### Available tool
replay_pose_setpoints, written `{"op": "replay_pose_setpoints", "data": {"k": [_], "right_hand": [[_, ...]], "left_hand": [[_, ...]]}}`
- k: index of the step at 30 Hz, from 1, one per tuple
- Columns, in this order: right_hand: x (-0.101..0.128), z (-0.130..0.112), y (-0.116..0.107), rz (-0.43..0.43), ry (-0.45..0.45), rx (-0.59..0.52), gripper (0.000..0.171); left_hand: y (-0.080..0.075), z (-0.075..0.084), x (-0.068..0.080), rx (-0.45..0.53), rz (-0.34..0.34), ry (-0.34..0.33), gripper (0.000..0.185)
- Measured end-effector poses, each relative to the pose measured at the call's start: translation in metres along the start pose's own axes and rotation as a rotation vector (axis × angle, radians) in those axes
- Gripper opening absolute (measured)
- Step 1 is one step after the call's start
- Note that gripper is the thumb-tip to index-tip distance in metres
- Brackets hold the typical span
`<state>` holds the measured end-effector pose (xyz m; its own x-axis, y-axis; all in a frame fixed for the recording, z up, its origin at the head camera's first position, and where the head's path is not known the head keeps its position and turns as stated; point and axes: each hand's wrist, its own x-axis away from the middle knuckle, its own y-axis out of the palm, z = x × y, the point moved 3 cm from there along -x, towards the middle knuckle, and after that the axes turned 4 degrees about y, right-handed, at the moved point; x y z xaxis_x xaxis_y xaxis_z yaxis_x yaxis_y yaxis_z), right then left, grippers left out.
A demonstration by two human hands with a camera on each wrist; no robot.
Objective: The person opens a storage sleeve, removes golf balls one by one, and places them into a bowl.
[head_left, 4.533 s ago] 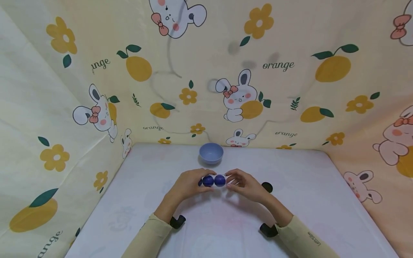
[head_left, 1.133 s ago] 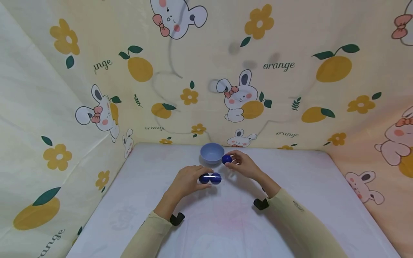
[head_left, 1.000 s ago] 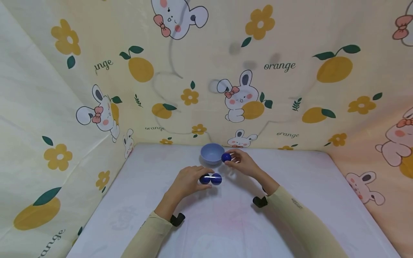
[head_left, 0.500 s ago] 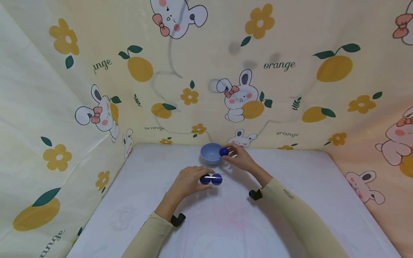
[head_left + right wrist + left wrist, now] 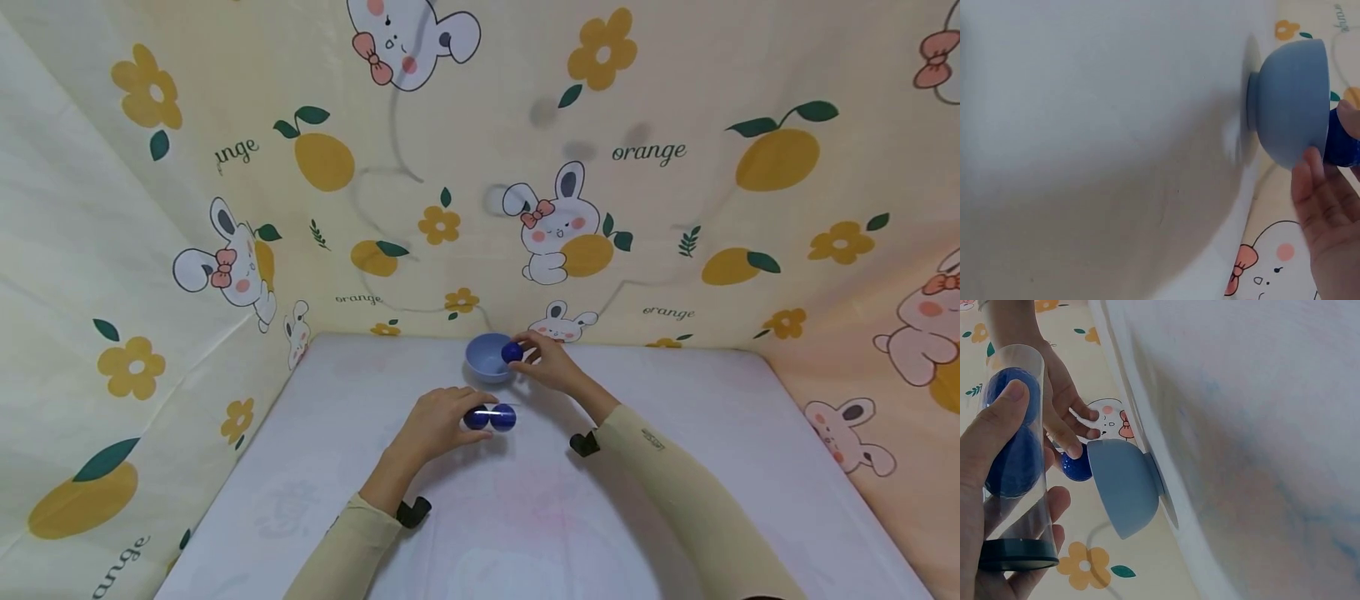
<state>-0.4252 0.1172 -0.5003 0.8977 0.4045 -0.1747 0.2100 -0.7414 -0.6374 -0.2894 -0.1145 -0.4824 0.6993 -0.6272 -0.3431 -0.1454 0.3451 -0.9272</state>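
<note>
My left hand [image 5: 435,425] grips a clear plastic tube [image 5: 491,417] [image 5: 1016,456] lying sideways above the table, with two dark blue balls [image 5: 1013,456] inside and a dark cap [image 5: 1016,553] on one end. My right hand [image 5: 543,362] pinches a third blue ball [image 5: 512,352] [image 5: 1075,467] [image 5: 1340,140] at the right rim of the light blue bowl [image 5: 489,357] [image 5: 1124,487] [image 5: 1291,100]. The bowl stands near the table's back edge, just beyond the tube.
A white cloth covers the table [image 5: 675,467]. Patterned fabric walls [image 5: 637,208] with rabbits and oranges close in the back, left and right. Black wrist straps [image 5: 412,510] sit on both cream sleeves.
Over the last second my right hand carried the blue ball from beside the bowl up and left to the bowl's rim. The left hand and tube stayed in place.
</note>
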Motion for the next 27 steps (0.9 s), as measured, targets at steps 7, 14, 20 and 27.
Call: {"op": "replay_pose_setpoints", "data": {"k": [7, 14, 20, 27], "right_hand": [[-0.0034, -0.0002, 0.0023, -0.015, 0.017, 0.018, 0.046], [-0.0021, -0.0007, 0.0031, -0.012, 0.002, 0.015, 0.045], [0.0, 0.0007, 0.0025, -0.024, -0.009, 0.014, 0.044], [0.0023, 0.0044, 0.0025, -0.016, -0.043, -0.027, 0.041]], "left_hand": [[0.0004, -0.0009, 0.0006, 0.005, 0.005, -0.001, 0.055], [0.003, -0.0033, 0.0016, -0.004, 0.02, 0.009, 0.054], [0.0023, -0.0032, 0.0021, 0.011, 0.018, 0.007, 0.053], [0.0016, -0.0027, 0.0015, 0.013, 0.014, -0.002, 0.053]]}}
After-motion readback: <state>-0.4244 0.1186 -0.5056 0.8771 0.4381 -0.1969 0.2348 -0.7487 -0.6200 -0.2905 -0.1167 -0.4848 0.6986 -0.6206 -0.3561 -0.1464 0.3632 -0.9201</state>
